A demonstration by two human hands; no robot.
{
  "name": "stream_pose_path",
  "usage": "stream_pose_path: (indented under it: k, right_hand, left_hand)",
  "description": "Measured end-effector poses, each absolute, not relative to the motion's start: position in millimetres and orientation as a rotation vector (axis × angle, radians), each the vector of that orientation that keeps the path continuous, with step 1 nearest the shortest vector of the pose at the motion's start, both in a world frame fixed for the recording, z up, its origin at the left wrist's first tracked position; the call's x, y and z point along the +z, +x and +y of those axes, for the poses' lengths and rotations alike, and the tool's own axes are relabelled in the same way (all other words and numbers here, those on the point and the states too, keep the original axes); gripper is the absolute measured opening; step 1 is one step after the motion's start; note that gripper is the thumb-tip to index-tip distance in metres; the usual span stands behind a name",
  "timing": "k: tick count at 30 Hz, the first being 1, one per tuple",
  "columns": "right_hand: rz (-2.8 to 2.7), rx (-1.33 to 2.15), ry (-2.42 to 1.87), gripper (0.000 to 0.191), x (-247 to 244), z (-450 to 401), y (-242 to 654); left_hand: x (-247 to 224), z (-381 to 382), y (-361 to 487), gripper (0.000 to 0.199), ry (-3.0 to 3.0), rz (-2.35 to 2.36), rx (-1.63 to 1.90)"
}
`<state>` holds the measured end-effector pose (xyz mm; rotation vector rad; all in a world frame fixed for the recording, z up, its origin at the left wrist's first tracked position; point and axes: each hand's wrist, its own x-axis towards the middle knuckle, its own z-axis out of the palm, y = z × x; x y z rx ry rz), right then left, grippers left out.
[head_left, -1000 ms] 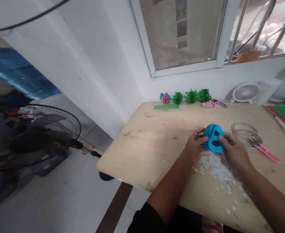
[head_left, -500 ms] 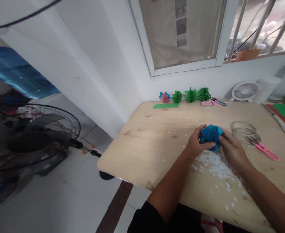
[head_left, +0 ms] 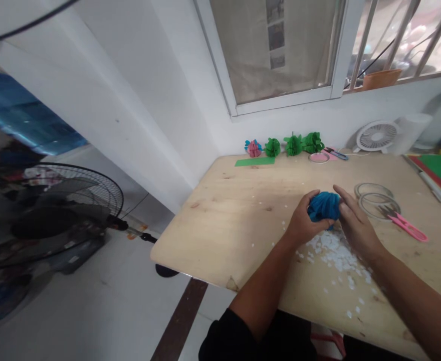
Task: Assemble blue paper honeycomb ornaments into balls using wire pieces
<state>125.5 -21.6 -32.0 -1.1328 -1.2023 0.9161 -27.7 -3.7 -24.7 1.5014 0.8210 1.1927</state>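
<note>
A blue layered paper ball (head_left: 323,206) is held just above the table's near right part. My left hand (head_left: 303,220) is closed round its left side, the thumb along the lower front and the fingers behind. My right hand (head_left: 358,225) rests against the ball's right side with its fingers stretched out, one of them raised. Under the hands lie many small white paper bits (head_left: 337,255), scattered on the table (head_left: 213,225). Pink thread snips (head_left: 408,225) and two metal rings (head_left: 379,200) lie to the right of my right hand.
Along the wall stand a pink and blue paper figure (head_left: 253,148) and several green ones (head_left: 293,144), behind a green paper strip (head_left: 255,162). A cutter knife (head_left: 336,153), another ring (head_left: 318,158), a small white fan (head_left: 377,135) and coloured sheets (head_left: 440,170) lie right. A large fan (head_left: 55,215) stands left.
My right hand has loosened from a pinch on the ball's edge to stretched fingers at its side. The ball has turned slightly in my left hand. The view has shifted a little.
</note>
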Motion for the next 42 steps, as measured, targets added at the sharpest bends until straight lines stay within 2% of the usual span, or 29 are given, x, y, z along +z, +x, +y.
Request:
stream_pose_path:
  k: [3, 5, 15, 30, 42]
  right_hand:
    - [-1.274, 0.866, -1.232, 0.082, -23.5, -25.2, 123.0]
    - [-1.301, 0.849, -1.267, 0.087, -18.6, -26.8, 121.5]
    - [-1.262, 0.943, -1.214, 0.084, -19.0, -25.4, 122.9]
    - [-1.322, 0.840, -1.171, 0.073, -27.8, -26.3, 117.0]
    - [-1.332, 0.875, -1.138, 0.064, -28.2, -26.3, 118.7]
  left_hand:
    - [-25.1, -3.3, -27.5, 0.076, 1.537, 0.829, 1.209]
    - [-23.6, -3.2, -28.9, 0.075, 1.558, 0.830, 1.210]
    - [-24.2, 3.5, -41.6, 0.078, 1.469, 0.751, 1.090]
    - [-21.8, 3.2, -46.8, 0.082, 1.542, 0.810, 1.054]
    - [-26.2, 8.6, -52.5, 0.096, 1.520, 0.717, 1.020]
